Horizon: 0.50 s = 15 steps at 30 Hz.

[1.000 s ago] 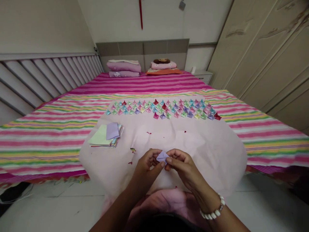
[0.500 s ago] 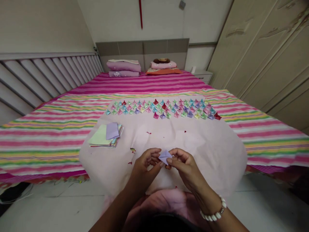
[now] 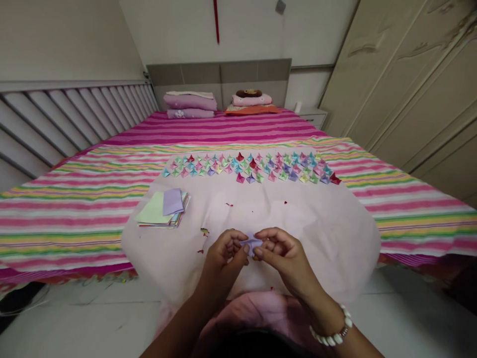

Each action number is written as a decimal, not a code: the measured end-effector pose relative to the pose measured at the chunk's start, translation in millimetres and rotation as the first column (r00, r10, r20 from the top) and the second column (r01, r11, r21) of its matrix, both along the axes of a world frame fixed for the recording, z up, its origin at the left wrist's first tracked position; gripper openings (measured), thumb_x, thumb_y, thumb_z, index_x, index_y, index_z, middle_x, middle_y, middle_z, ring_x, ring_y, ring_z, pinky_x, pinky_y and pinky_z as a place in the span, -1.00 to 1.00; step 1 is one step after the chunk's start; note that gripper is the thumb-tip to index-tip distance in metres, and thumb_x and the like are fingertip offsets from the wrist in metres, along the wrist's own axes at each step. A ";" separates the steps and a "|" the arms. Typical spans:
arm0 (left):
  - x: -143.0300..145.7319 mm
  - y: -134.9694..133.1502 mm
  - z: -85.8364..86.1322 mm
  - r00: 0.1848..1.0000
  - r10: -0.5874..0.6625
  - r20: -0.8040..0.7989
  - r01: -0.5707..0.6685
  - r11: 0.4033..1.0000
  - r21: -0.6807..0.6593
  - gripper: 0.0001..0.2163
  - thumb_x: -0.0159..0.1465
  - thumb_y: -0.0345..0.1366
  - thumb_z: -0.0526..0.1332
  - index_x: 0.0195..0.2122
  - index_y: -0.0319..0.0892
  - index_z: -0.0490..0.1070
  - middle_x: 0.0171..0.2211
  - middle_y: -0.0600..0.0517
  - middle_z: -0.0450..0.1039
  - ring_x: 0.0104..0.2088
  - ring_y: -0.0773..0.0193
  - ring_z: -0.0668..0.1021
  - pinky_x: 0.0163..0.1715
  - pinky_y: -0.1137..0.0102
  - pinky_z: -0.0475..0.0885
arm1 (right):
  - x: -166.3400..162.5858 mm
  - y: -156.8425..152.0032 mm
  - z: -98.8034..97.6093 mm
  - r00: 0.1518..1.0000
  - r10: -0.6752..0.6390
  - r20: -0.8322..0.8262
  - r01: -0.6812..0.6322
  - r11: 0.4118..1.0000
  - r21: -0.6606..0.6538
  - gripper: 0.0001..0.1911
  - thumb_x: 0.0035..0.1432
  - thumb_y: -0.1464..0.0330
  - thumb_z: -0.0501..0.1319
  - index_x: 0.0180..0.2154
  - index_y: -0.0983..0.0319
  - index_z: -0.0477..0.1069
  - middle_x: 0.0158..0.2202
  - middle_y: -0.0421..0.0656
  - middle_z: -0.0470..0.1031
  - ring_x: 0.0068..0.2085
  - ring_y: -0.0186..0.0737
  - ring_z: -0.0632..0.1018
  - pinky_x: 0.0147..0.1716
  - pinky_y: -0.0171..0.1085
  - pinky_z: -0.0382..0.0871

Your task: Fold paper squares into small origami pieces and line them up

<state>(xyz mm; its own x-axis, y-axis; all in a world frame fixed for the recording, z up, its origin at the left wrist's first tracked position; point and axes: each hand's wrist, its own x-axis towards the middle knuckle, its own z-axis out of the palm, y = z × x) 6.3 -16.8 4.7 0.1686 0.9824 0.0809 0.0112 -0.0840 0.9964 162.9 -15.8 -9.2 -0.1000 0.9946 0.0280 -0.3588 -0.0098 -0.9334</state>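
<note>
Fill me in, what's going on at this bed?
A person pinches a small lilac paper piece between left hand and right hand above a pale pink cloth spread on the striped bed. Rows of small folded pieces in many colours lie farther up the cloth; a stack of paper sheets sits to the left.

Bare L hand (image 3: 222, 252) & R hand (image 3: 285, 254), white bead bracelet (image 3: 333, 333) on R wrist, pink clothing (image 3: 257, 311).
</note>
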 end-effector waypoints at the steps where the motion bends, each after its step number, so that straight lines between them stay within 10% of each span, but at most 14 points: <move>1: 0.3 0.3 1.0 1.000 -0.005 -0.004 0.005 1.000 0.006 -0.95 0.20 -0.35 0.20 -0.31 -0.17 0.40 -0.50 0.13 0.41 -0.49 0.41 0.47 -0.44 0.50 0.37 | 0.3 0.1 0.2 0.999 0.001 0.032 -0.001 1.000 -0.003 -0.76 -0.10 0.35 0.44 -0.32 0.22 0.51 -0.57 -0.24 0.52 -0.50 -0.35 0.53 -0.43 -0.37 0.38; 15: 2.4 4.4 6.3 0.991 0.019 0.134 0.000 0.990 -0.141 -0.89 0.04 -0.36 0.33 -0.37 -0.19 0.55 -0.47 0.05 0.56 -0.42 0.31 0.54 -0.37 0.43 0.44 | -1.4 -1.2 7.8 0.997 0.001 0.083 0.001 1.000 -0.019 -0.84 -0.08 0.32 0.41 -0.45 0.24 0.50 -0.61 -0.23 0.52 -0.55 -0.34 0.50 -0.49 -0.36 0.36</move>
